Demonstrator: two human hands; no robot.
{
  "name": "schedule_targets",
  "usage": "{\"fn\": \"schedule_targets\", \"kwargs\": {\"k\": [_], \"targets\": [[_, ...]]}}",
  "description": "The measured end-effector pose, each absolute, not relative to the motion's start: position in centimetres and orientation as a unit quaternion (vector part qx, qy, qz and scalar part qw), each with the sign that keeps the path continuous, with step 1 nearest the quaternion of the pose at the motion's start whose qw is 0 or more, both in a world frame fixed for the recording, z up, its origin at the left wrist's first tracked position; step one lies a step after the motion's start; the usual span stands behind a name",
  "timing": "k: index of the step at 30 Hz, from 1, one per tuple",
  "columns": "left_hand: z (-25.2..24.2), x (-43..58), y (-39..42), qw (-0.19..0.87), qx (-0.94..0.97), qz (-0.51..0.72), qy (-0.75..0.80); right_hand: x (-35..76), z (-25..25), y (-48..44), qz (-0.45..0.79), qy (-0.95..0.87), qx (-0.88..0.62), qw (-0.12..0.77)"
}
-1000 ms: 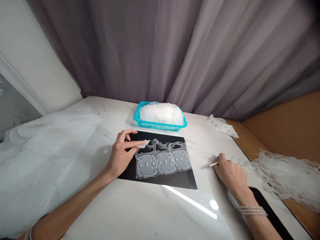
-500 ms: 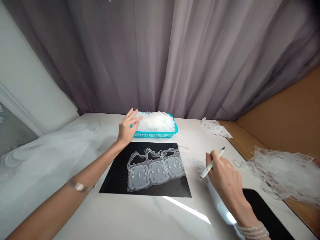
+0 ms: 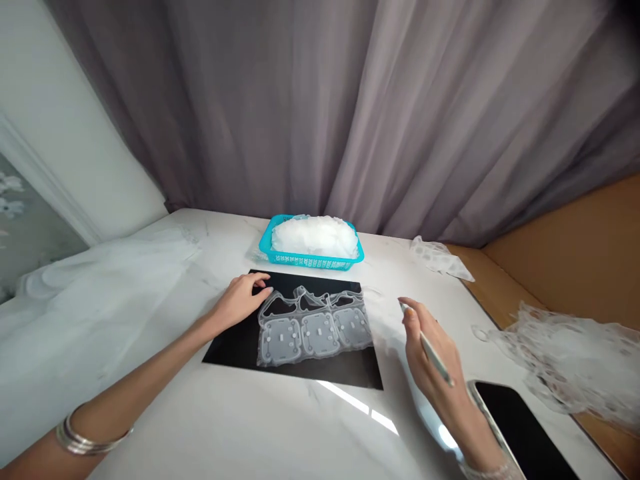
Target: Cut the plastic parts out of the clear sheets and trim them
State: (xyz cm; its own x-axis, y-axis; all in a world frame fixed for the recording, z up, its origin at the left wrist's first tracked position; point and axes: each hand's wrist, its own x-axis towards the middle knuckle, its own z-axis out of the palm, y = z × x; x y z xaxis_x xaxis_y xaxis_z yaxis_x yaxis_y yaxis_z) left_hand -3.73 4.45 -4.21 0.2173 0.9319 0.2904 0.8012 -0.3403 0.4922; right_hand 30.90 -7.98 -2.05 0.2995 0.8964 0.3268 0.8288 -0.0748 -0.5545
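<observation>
The translucent sheet (image 3: 319, 333) lies just beside the loosely spread left hand (image 3: 239, 300); the right hand (image 3: 445, 352) grips a pen-like tool (image 3: 435, 359).

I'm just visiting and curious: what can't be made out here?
All in the head view:
Blue basket: its floor is hidden by the white heap.
Pen-like tool: partly covered by the right hand.
Dark-screened device: cut off by the bottom edge.
Lacy clear pile: cut off by the right edge.
Clear panels: any fine markings are too small to read.

Flat translucent sheet (image 3: 311, 345), slanted pale pen (image 3: 436, 359)
</observation>
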Motion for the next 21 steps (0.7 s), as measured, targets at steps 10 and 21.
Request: {"fn": "schedule_targets", "kwargs": {"k": [10, 21], "targets": [[-5.3, -3.0, 5.3, 0.157, 0.773, 0.259, 0.557, 24.1, 0.0, -8.5, 0.293, -0.519, -0.636, 0.489], [-4.3, -7.5, -3.8, 0.086, 0.940, 0.163, 0.287, 14.2, -1.4, -8.6, 0.423, -0.546, -0.583, 0.429]]}}
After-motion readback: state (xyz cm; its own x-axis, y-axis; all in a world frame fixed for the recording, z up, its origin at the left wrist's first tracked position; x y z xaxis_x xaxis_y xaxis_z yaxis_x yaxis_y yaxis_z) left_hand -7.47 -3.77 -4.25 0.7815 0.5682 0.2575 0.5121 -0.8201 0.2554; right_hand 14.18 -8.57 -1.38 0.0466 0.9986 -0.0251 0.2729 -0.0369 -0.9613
